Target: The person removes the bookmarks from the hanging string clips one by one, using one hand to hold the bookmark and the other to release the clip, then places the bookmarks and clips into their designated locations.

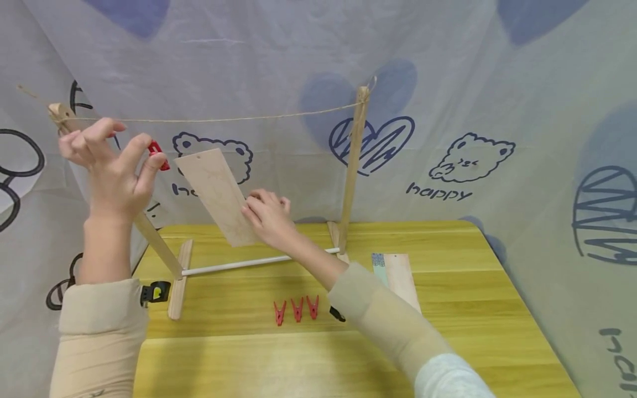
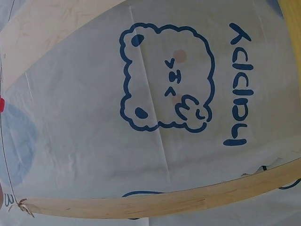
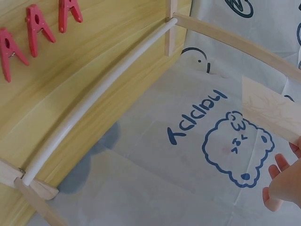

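My left hand [image 1: 111,160] is raised by the left post and pinches a red clothespin [image 1: 159,155] between thumb and forefinger. With my right hand [image 1: 271,218] I grip a thin wooden board [image 1: 214,193] by its right edge. The board tilts in the air, its small-holed end up and close to the clothespin. A twine line [image 1: 224,120] runs above both, tied to the two posts. In the left wrist view just a sliver of the clothespin [image 2: 1,104] shows. The right wrist view catches the board [image 3: 270,110] and the curled fingers of my right hand [image 3: 284,181].
A wooden left post [image 1: 159,246] and right post [image 1: 353,171] stand on feet, joined low by a white rod [image 1: 259,262]. Three red clothespins [image 1: 297,309] lie in a row on the yellow table [image 1: 473,331]. More boards [image 1: 400,276], one partly patterned, lie by my right sleeve.
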### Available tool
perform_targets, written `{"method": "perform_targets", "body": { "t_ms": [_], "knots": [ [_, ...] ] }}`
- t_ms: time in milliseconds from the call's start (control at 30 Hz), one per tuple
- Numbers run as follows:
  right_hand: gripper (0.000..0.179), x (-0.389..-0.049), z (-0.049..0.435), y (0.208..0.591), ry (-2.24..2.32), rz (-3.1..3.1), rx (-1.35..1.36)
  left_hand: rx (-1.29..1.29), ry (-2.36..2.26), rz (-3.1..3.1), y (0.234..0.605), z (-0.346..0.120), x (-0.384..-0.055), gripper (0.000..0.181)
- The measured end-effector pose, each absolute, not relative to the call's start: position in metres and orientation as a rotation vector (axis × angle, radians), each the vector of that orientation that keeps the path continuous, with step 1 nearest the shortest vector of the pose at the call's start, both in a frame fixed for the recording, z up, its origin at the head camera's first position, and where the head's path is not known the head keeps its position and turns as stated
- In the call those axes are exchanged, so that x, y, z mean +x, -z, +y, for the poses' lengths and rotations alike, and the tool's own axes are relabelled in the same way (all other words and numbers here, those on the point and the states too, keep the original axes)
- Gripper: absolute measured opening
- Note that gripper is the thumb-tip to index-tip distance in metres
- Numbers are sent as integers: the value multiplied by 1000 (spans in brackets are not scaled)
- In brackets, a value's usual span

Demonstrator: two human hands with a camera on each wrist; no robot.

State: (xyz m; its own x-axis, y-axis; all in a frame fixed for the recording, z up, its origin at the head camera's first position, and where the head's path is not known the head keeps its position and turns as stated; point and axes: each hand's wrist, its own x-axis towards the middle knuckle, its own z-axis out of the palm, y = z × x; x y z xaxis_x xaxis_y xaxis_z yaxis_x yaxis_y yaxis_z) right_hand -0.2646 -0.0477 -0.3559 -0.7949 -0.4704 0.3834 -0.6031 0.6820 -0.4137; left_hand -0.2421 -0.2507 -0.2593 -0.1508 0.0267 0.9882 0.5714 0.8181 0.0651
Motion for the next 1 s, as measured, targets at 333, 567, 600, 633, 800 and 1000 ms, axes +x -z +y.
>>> {"method": "perform_targets", "body": {
  "t_ms": [333, 567, 600, 633, 800, 1000],
  "knots": [
    [23, -264, -29, 367, -856, -2574, 886, -470, 508, -1688, 272, -247, -239, 65],
    [22, -260, -17, 370, -908, -2504, 924, -473, 499, -1660, 286, -248, -246, 69],
    [21, -260, -15, 371, -912, -2498, 923, -474, 497, -1660, 288, -248, -247, 69],
    [21, -260, -14, 372, -917, -2491, 922, -476, 493, -1666, 290, -248, -247, 69],
    [20, -257, -3, 376, -947, -2451, 904, -489, 481, -1709, 299, -250, -249, 66],
    [19, -251, 10, 377, -996, -2441, 897, -493, 476, -1731, 304, -245, -244, 66]
  ]
}}
